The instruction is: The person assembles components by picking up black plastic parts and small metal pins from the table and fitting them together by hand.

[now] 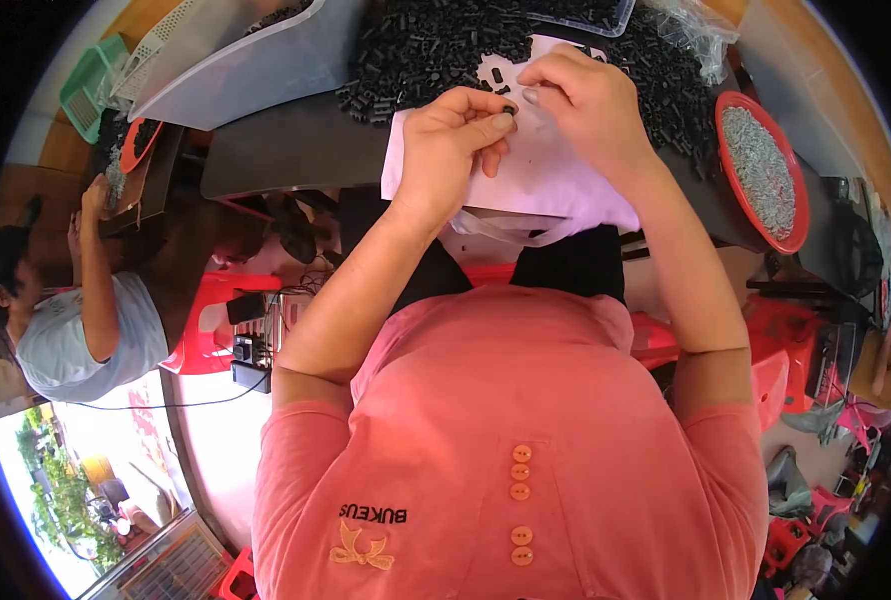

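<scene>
Over a white sheet (556, 165) at the table's near edge, my left hand (446, 145) pinches a small black cylindrical part (509, 109) between thumb and forefinger. Its other fingers are curled beneath. Just to the right, my right hand (601, 110) is closed, with thumb and fingertips drawn together and pointing at the part. Whatever those fingertips hold, if anything, is too small to make out. A loose black part (497, 75) lies on the sheet beyond my left hand. Behind both hands spreads a large heap of similar black parts (406, 60).
A red basin (799, 205) full of small silvery pieces stands at the right. A large translucent bin (236, 75) is at the far left, and a clear tray (616, 22) sits at the back. Farther left, another person (96, 325) works at a table (266, 150).
</scene>
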A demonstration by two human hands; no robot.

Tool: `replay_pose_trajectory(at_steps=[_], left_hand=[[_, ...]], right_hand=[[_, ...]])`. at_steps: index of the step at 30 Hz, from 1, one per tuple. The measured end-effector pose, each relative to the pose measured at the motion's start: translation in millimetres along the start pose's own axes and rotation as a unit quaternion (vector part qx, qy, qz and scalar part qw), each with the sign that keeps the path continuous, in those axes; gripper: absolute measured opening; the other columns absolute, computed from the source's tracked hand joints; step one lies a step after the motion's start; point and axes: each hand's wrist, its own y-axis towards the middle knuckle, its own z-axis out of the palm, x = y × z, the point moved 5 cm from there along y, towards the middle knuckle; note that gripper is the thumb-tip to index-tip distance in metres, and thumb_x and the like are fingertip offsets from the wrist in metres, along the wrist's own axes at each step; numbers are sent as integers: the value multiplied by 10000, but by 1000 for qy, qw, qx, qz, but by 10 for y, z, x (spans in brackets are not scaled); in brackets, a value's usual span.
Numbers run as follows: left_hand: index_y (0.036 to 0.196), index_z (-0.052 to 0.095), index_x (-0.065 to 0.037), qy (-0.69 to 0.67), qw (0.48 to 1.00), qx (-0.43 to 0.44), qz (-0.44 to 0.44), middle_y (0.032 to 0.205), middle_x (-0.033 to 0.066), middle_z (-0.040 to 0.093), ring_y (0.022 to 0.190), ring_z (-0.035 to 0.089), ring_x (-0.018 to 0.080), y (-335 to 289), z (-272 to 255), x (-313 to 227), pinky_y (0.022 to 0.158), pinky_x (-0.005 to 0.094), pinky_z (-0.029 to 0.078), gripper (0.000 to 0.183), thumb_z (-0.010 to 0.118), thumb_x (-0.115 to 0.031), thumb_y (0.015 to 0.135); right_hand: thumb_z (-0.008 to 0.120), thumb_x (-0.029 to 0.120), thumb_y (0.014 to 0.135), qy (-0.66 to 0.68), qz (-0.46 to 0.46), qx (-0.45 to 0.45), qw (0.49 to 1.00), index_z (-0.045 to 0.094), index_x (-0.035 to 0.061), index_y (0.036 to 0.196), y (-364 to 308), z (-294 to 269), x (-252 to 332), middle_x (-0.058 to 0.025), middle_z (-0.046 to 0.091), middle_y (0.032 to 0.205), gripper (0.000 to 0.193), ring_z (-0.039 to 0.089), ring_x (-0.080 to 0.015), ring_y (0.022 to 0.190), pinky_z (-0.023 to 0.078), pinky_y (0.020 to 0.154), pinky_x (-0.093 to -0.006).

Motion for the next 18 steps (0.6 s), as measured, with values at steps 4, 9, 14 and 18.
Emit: replay_pose_trajectory(at_steps=[4,9,14,18], left_hand=[[982,631,53,-57,998,-13,0,811,96,646,608,563,129,8,-33,19,517,244,433,111,607,8,883],[988,619,59,-66,998,-10,12,818,95,644,637,575,136,-7,-49,4,531,248,441,113,598,11,888],[985,607,64,-72,997,-10,20,821,105,645,638,580,135,17,-52,27,524,250,442,111,596,14,886],[984,601,66,-62,998,-18,17,829,112,647,632,585,141,10,-45,20,503,247,446,110,595,8,891]], right_hand=[[605,129,769,-69,-25,92,993,677,115,849,176,242,-86,-48,629,836,109,651,-264,768,498,646,-402],[594,128,765,-185,-34,162,969,669,120,867,190,466,-189,-82,636,874,127,649,-296,851,503,697,-411],[634,87,751,-196,-74,102,972,611,69,832,158,452,-186,-77,621,819,87,632,-294,788,488,653,-406],[621,74,796,-53,65,125,989,602,41,849,114,329,-187,-75,637,831,65,634,-235,785,478,671,-336]])
